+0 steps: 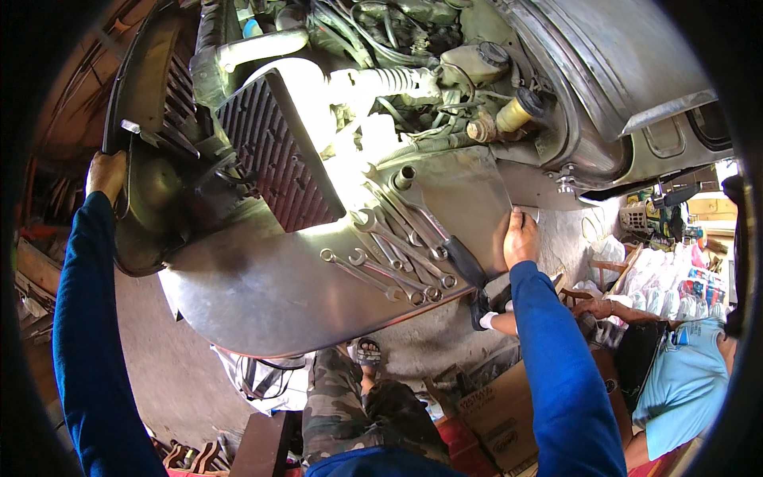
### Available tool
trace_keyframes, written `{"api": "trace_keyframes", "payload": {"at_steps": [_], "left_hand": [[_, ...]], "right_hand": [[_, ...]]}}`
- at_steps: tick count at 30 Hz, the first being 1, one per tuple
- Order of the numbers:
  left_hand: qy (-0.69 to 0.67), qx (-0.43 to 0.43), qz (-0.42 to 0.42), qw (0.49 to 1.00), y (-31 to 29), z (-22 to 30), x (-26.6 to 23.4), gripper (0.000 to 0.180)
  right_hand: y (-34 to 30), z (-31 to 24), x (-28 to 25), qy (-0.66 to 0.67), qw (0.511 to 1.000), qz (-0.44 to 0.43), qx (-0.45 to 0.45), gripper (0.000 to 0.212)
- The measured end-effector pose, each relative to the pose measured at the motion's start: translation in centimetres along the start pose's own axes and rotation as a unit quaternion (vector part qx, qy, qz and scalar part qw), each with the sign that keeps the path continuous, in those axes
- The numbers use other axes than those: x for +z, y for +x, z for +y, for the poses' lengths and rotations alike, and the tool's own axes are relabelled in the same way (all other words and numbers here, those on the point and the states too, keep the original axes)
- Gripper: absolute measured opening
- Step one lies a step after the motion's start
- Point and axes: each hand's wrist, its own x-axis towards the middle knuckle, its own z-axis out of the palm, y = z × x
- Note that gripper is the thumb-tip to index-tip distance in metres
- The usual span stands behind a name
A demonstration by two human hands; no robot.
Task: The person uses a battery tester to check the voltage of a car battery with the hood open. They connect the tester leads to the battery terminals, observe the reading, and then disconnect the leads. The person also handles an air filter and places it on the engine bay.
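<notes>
My left hand (pixel 105 175) is closed round the outer edge of a dark car front panel (pixel 159 179) with grille slats, at the far left. My right hand (pixel 521 238) is closed on the right edge of a bare-metal fender (pixel 262 294), its thumb on top and its other fingers partly hidden. Several wrenches (pixel 397 246) lie in a loose pile on the fender, between my hands. Among them is a ratchet (pixel 429 219) with a socket and a black handle. A dark ribbed plate (pixel 278 155) leans over the fender's inner side, left of the wrenches.
Beyond the fender lies the open engine bay, with hoses, a ribbed air duct (pixel 389 82) and a yellowish reservoir (pixel 517 111). A seated person in a light blue shirt (pixel 687 381) is at right. Cardboard boxes (pixel 501 421) and a dark brown box (pixel 266 445) stand near my legs.
</notes>
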Motion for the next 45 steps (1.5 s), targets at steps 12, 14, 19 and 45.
{"api": "trace_keyframes", "payload": {"at_steps": [12,14,19,45], "left_hand": [[0.009,0.054,0.016,0.998,1.3,-1.0,0.7,0.056],[0.006,0.063,-0.009,0.998,1.8,-1.5,0.8,0.053],[0.145,0.168,-0.055,0.974,3.4,-2.3,1.2,0.051],[-0.241,0.081,-0.058,0.965,-1.4,1.0,0.9,0.04]], "right_hand": [[0.6,1.0,0.8,0.023,0.999,0.021,-0.026,0.057],[0.6,1.0,0.9,0.025,0.999,0.025,-0.027,0.057],[0.7,1.3,1.0,0.02,0.999,0.035,-0.024,0.06],[2.4,2.6,0.8,0.034,0.998,0.022,-0.058,0.063]]}}
